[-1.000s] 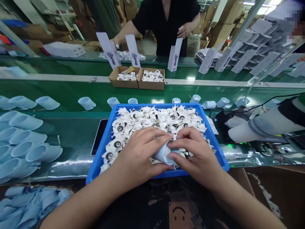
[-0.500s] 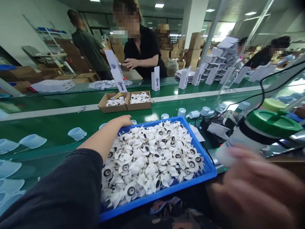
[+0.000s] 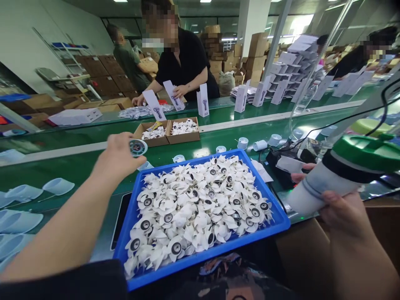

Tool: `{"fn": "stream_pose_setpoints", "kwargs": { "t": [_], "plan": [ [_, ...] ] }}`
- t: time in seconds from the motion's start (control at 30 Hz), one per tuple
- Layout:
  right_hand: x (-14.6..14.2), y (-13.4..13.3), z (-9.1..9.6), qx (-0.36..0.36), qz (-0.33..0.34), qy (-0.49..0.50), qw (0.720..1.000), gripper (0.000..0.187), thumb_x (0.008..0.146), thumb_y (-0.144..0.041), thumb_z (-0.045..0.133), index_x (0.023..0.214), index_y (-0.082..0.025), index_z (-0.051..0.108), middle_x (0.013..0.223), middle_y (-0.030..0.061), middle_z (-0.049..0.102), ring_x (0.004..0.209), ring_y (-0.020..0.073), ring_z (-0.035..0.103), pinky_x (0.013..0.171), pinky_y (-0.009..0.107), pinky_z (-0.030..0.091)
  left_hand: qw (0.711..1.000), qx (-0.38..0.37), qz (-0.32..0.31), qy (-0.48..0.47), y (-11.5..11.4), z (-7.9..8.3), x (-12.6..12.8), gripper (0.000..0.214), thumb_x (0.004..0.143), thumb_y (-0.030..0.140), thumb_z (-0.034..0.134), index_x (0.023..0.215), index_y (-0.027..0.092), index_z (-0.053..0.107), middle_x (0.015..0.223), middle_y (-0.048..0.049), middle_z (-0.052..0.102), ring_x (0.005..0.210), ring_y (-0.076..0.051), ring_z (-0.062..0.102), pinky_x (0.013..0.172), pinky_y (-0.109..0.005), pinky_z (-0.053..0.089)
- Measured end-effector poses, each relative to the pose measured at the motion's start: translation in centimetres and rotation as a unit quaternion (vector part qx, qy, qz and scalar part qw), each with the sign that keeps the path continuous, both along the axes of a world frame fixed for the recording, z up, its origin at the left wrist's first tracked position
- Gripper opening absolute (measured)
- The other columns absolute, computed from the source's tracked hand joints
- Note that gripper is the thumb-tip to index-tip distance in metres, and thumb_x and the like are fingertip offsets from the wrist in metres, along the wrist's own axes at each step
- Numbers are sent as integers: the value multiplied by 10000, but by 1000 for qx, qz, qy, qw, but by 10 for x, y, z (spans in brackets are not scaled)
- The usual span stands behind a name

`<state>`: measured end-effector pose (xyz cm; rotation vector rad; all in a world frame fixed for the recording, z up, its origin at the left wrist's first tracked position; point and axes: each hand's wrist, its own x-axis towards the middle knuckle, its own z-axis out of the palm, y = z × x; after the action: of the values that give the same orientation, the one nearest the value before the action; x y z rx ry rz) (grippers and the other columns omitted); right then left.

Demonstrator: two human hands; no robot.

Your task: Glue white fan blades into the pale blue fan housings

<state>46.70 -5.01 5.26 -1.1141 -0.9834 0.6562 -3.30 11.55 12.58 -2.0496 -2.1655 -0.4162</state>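
Shifted left past tray rim (image 3: 206, 255), above green belt (image 3: 83, 167), left hand (image 3: 121, 155) gripping round part (image 3: 138, 147), right hand (image 3: 346, 212) wrapping bottle (image 3: 318, 187).

Left hand (image 3: 117, 160) kinda covering part of round piece (image 3: 138, 148). White bottle (image 3: 321, 183) hiding part of right hand (image 3: 345, 208). Green lid (image 3: 364, 154) running off right edge, blue tubes (image 3: 21, 221) getting cut off at left. Blue tray (image 3: 212, 255) blocking rest of dark slab (image 3: 120, 221). Print on white boxes (image 3: 203, 101) looking too tiny to read.
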Motion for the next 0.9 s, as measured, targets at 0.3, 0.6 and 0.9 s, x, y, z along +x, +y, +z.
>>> {"fn": "stream_pose_setpoints", "kwargs": {
  "t": [0.3, 0.6, 0.9],
  "plan": [
    [-34, 12, 61, 28, 115, 206, 971, 812, 437, -596, 969, 1117, -285, 651, 917, 52, 531, 707, 234, 598, 609, 417, 556, 941, 219, -203, -159, -164, -18, 46, 635, 888, 423, 599, 1466, 507, 352, 1535, 138, 397, 1453, -376, 333, 1208, -687, 242],
    [-165, 26, 97, 53, 343, 145, 926, 617, 748, -733, 669, 1153, -310, 476, 992, 37, 555, 744, 211, 597, 655, 371, 585, 880, -26, -389, -271, -183, -42, 149, 631, 722, 476, 849, 1205, 232, 525, 1115, -59, 686, 986, -255, 676, 838, -398, 565],
    [-171, 11, 93, 22, 374, 42, 926, 646, 770, -853, 615, 957, -236, 578, 898, 50, 621, 798, 244, 635, 707, 394, 590, 862, -80, -367, -341, -191, -35, 159, 372, 702, 397, 822, 947, 203, 620, 922, -31, 692, 797, -218, 649, 672, -337, 497]
  ]
}}
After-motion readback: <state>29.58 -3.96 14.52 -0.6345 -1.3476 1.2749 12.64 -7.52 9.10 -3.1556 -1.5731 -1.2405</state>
